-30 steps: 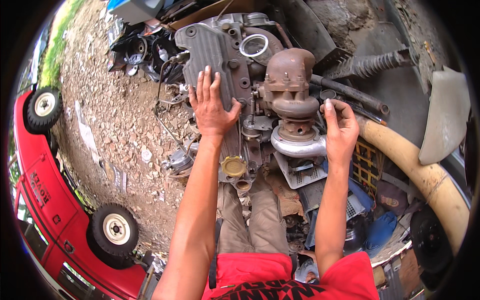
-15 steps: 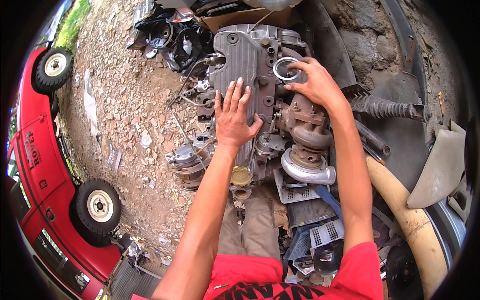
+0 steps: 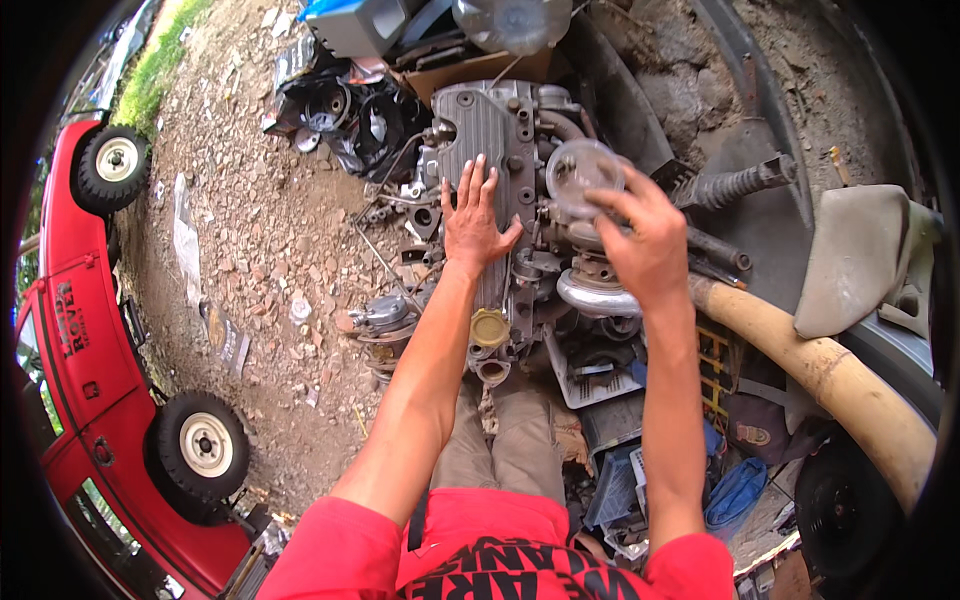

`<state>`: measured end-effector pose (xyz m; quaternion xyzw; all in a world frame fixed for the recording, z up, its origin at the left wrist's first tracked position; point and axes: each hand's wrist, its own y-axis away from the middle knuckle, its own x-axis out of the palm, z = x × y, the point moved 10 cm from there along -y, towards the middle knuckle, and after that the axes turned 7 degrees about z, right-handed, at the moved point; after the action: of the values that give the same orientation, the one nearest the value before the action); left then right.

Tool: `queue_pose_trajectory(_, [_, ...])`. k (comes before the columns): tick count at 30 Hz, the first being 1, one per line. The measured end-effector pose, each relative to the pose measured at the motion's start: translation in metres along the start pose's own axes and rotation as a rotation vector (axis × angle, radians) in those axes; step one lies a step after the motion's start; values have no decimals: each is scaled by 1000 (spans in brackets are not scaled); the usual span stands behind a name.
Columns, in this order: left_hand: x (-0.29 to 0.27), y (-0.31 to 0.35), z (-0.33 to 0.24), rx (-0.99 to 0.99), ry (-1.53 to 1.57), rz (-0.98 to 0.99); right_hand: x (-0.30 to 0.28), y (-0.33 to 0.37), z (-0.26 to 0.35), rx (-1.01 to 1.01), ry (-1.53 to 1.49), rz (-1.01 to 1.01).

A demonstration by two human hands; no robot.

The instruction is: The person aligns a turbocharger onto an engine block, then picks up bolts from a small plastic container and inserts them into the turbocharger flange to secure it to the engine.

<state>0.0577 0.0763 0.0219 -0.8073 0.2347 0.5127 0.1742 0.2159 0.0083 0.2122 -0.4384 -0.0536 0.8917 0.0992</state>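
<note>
A grey engine [image 3: 510, 150] lies on the gravel in front of me, its ribbed top cover facing up. My left hand [image 3: 474, 222] rests flat on that cover, fingers spread. Above the engine's right side my right hand [image 3: 645, 243] lifts a clear round plastic container [image 3: 582, 176], pinched at its rim by the fingertips. Below that hand a rusty turbocharger with a shiny pipe [image 3: 592, 292] sits on the engine's side. A yellow filler cap [image 3: 489, 327] sits at the engine's near end.
A red vehicle [image 3: 95, 400] with two wheels stands at the left. Black plastic parts [image 3: 345, 115] lie behind the engine. A thick tan hose [image 3: 820, 375] and a coil spring [image 3: 735, 185] lie at the right. Crates and blue scraps [image 3: 640, 470] sit near my knees.
My right hand went from the turbocharger up to the clear round container and has lifted it off the engine. The left hand stays flat on the cover.
</note>
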Motion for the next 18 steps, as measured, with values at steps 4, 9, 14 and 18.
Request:
queue_pose_trajectory(4, [-22,10,27,28,52,71,-33,64,67,172,-254,-62])
queue_pose_trajectory(9, [-64,85,-61,-203,1556,776,3,184,88,619,-982,-157])
queue_pose_trajectory(14, [-147,222,-116,-279,2004,804,19,241,163,566,-1328,-333])
queue_pose_trajectory(18, [-191,273,-107,-404,1981,649,2,275,203,492,-923,-273])
